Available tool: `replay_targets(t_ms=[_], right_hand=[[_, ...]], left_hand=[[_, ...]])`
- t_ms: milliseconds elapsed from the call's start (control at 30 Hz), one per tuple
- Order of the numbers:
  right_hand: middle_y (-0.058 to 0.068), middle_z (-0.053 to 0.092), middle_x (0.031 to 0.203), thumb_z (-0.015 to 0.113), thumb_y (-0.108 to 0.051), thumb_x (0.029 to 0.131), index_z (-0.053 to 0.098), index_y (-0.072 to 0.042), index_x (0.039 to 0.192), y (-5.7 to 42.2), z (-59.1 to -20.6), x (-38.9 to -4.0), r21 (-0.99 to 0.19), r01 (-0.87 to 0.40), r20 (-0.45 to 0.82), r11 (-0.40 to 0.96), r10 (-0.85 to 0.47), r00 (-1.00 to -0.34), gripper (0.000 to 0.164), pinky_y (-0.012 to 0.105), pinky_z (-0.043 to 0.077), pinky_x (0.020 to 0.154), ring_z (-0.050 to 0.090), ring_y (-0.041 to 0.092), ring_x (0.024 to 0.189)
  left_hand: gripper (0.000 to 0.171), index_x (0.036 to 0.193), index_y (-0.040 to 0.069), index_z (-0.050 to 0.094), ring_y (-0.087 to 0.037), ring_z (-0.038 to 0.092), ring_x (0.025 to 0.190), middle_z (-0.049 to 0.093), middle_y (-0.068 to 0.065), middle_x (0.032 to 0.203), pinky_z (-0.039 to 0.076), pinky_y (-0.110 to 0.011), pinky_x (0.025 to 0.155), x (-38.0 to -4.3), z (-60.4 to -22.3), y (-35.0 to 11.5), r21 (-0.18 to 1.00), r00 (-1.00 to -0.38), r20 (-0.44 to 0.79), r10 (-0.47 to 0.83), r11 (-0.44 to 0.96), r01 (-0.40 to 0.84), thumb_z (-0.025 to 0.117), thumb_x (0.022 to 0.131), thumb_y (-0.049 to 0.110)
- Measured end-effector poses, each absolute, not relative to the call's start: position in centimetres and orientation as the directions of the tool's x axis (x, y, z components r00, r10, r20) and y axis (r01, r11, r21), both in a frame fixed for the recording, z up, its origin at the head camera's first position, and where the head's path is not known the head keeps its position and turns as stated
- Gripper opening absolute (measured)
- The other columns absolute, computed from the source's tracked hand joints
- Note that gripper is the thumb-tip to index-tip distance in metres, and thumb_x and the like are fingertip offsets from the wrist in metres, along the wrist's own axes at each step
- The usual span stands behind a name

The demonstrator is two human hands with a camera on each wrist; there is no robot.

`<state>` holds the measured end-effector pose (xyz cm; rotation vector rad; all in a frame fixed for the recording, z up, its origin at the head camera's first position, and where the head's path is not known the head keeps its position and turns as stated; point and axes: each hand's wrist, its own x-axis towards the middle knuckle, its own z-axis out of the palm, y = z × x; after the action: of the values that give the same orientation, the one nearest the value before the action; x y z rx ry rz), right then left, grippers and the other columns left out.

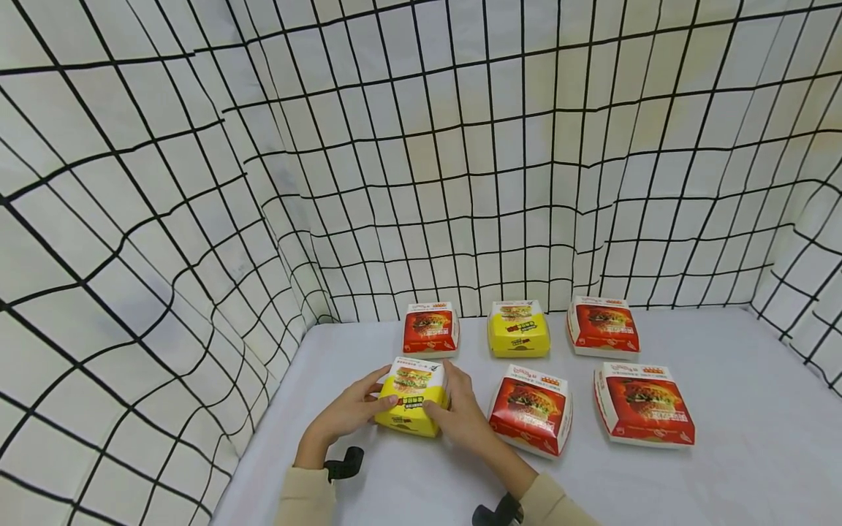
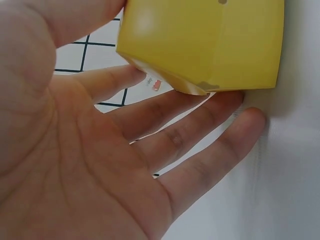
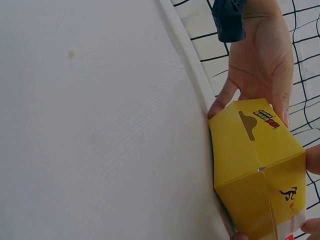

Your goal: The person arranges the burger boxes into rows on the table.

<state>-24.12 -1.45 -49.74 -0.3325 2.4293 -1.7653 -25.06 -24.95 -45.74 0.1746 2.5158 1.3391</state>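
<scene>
A yellow burger box (image 1: 409, 398) with a white top panel stands on the white table, held between both hands. My left hand (image 1: 345, 413) grips its left side, the thumb on the front top edge and the fingers round the far side. From the right, my right hand (image 1: 468, 418) holds it the same way, thumb over the front edge. In the left wrist view, fingertips lie along the lower edge of the yellow box (image 2: 205, 45). The right wrist view shows the closed box (image 3: 250, 145) with the left hand (image 3: 262, 70) beyond it.
To the right sit two red burger boxes, one near (image 1: 529, 410) and one farther right (image 1: 646, 406). Behind stands a row: a red box (image 1: 430, 330), a yellow box (image 1: 518, 330) and another red box (image 1: 603, 326). White cloth walls with a black grid (image 1: 473, 183) enclose the table (image 1: 756, 424).
</scene>
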Motion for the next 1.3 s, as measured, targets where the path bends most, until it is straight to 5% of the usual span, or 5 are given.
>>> replay_targets(t_ms=[1000,1300], right_hand=[[0.018,0.041,0.134,0.076,-0.025,0.089,0.036,-0.003,0.140,-2.03,-49.83,-23.89,-0.937,-0.067,0.019,0.342,-0.143,-0.990,0.068,0.053,0.044,0.108,0.046,0.032,0.126],[0.019,0.039,0.146,0.071,-0.024,0.093,0.034,-0.005,0.146,-1.95,-49.62,-24.01,-0.947,-0.056,0.012,0.316,-0.138,-0.990,0.068,0.057,0.043,0.110,0.045,0.034,0.132]], left_hand=[[0.044,0.146,0.024,0.056,-0.018,0.060,0.091,0.065,-0.013,0.131,0.053,-0.035,0.074,-25.19,-46.21,-24.93,0.812,-0.985,-0.112,0.131,0.584,-0.015,0.062,0.103,0.031],[0.047,0.148,0.020,0.055,-0.029,0.064,0.113,0.064,-0.017,0.138,0.055,-0.045,0.086,-24.97,-45.63,-25.03,0.741,-0.993,-0.069,0.098,0.672,0.015,0.060,0.103,0.034]])
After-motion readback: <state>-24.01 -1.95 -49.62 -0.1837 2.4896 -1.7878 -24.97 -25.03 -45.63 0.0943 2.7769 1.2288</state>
